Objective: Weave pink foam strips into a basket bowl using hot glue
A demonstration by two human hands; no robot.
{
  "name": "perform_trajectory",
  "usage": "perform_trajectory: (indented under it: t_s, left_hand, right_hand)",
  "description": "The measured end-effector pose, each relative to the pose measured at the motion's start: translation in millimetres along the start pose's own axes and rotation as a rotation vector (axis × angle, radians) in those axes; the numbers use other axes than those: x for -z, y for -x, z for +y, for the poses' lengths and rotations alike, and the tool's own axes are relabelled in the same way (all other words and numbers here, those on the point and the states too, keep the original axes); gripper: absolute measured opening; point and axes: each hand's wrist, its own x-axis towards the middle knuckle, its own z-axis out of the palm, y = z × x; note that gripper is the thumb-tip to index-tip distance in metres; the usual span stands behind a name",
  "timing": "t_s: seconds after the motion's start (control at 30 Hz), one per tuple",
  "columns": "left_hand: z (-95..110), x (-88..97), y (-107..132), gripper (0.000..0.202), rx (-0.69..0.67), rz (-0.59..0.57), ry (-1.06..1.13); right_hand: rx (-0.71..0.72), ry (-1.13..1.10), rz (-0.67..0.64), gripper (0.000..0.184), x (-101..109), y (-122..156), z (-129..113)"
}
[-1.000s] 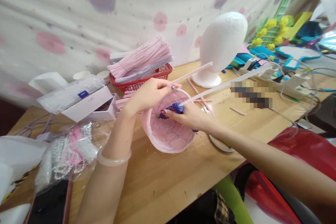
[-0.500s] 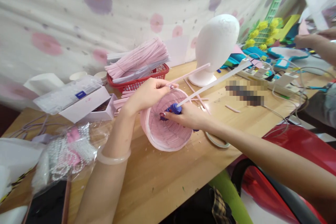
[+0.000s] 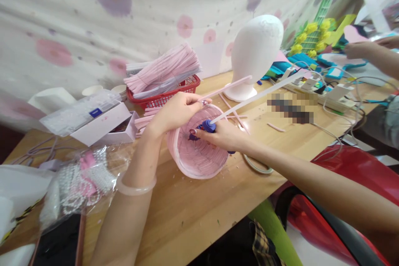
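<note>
A pink round basket-like piece (image 3: pixel 205 162), apparently made of pipe cleaners, lies tilted on the table with its mouth facing me. My left hand (image 3: pixel 179 112) is closed at its upper rim, thumb and fingers pinching a pink pipe cleaner (image 3: pixel 233 85) that points off to the right. My right hand (image 3: pixel 226 135) is wrapped round a blue glue gun (image 3: pixel 208 125) whose front reaches into the opening. A long whitish glue stick (image 3: pixel 255 99) sticks out of the gun's back, up and to the right. The nozzle's exact contact with the inner wall cannot be made out.
Behind stand a white foam head (image 3: pixel 257 52) and a red basket (image 3: pixel 162 99) heaped with pink pipe cleaners. Bagged pearl strands (image 3: pixel 84 178) and a box (image 3: pixel 116 129) lie left. Power strips (image 3: pixel 330 97) with cables are right, near another person's hand (image 3: pixel 361 50).
The glue gun has tipped slightly inside the pink piece, and its stick's far end has swung a little right. My left hand keeps its place. The other person's hand has shifted left.
</note>
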Motion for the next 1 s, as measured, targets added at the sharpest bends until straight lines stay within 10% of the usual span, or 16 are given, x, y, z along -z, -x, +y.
perform_trajectory:
  t_s: [1.0]
  left_hand:
    - [-0.5, -1.3, -0.6, 0.029, -0.008, 0.008, -0.030]
  right_hand:
    - [-0.122, 0.068, -0.117, 0.040, 6.5, 3.6, -3.6]
